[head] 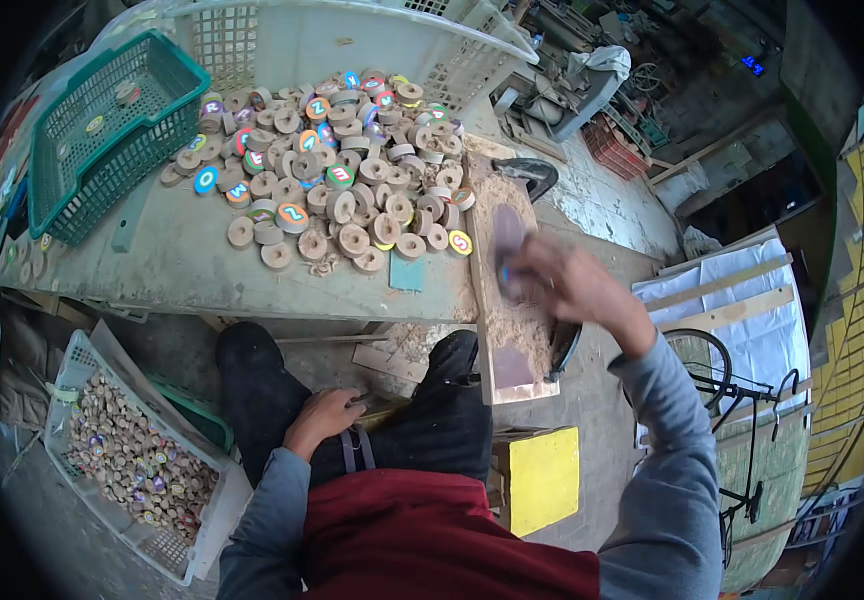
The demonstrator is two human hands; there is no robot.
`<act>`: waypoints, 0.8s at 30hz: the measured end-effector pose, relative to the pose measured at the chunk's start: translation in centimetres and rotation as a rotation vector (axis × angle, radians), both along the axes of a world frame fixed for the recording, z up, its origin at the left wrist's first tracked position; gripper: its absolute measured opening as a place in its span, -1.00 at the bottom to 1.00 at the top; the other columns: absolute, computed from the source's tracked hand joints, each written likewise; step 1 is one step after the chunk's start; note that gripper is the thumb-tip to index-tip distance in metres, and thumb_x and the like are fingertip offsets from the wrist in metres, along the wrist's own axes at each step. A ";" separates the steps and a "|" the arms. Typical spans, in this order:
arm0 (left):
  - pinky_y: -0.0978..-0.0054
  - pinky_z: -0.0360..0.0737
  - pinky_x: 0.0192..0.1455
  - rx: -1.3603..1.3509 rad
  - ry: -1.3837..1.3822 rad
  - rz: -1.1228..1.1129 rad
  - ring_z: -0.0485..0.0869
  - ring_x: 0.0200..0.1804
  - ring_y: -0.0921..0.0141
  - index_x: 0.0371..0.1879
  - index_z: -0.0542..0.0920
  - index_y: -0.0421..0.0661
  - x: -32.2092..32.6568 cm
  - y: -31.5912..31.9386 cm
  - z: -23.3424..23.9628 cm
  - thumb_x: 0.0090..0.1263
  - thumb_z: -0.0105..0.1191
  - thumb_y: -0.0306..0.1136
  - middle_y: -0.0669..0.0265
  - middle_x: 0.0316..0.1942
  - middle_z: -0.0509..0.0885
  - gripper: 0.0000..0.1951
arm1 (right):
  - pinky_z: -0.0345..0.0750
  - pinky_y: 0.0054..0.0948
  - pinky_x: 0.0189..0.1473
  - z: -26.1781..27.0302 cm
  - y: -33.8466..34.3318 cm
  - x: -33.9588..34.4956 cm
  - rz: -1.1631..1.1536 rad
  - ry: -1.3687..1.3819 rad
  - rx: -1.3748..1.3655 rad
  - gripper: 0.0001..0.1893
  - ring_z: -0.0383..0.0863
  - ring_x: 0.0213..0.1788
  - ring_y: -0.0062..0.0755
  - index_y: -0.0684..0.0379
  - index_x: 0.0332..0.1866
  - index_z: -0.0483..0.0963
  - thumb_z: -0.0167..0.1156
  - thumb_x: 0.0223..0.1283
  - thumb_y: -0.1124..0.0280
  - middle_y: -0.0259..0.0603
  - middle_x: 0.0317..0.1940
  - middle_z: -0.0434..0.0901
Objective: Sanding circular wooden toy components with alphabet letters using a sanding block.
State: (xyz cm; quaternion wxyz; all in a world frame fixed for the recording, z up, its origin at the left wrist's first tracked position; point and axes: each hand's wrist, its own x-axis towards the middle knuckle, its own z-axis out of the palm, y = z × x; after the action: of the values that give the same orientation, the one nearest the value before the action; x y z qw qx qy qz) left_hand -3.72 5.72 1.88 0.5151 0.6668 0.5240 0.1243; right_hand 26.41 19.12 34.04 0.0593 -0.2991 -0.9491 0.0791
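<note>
Blurred by motion, my right hand [571, 281] grips a small wooden disc [505, 276] with a blue spot, against a sanding board [513, 367]. Purplish abrasive and sawdust cover the board, which lies at the table's right end. My left hand [325, 418] rests on my lap between my thighs; something dark is at its fingertips, and whether it is held is unclear. To the left of the board, wooden discs [353, 238] with centre holes are heaped on the table [169, 262]. Some turn up coloured faces bearing letters.
A green plastic basket [121, 135] with a few discs stands on the table at the left. Behind the heap is a white crate [342, 34]. Another white crate [203, 525] full of discs sits on the floor. A yellow-sided box [544, 480] and a bicycle [751, 420] are at right.
</note>
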 end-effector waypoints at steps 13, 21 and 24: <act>0.13 0.55 0.19 -0.027 0.025 -0.023 0.65 0.12 0.01 0.14 0.65 -0.10 0.0 -0.4 0.5 0.35 0.12 -0.08 0.02 0.01 0.72 -0.53 | 0.54 -0.08 -0.10 0.4 -1.3 -0.6 -0.088 -0.035 -0.017 -0.74 0.60 -0.17 0.06 0.25 -0.12 0.56 0.28 0.25 0.27 -0.02 -0.27 0.53; 0.11 0.56 0.15 0.040 0.095 -0.058 0.66 0.10 0.01 0.11 0.67 -0.08 -0.1 -1.4 0.5 0.35 0.13 -0.08 0.02 0.00 0.73 -0.56 | 0.55 -0.12 -0.11 -0.3 3.9 -2.2 -0.271 -0.176 0.127 -0.73 0.62 -0.15 0.08 0.25 -0.12 0.58 0.26 0.27 0.25 0.02 -0.21 0.59; 0.16 0.51 0.26 0.034 0.086 -0.056 0.62 0.20 0.04 0.20 0.63 -0.07 -0.1 -0.8 -0.4 0.40 0.10 -0.01 0.02 0.12 0.68 -0.50 | 0.53 -0.23 -0.21 1.4 0.1 -1.2 -0.022 -0.119 -0.143 -0.80 0.62 -0.29 -0.13 0.27 -0.24 0.58 0.33 0.13 0.36 -0.08 -0.35 0.58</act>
State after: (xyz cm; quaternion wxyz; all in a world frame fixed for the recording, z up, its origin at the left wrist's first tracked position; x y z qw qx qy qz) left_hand -3.83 4.89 1.44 0.4842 0.6944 0.5246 0.0901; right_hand 25.17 19.23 35.41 -0.0177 -0.3170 -0.9396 0.1281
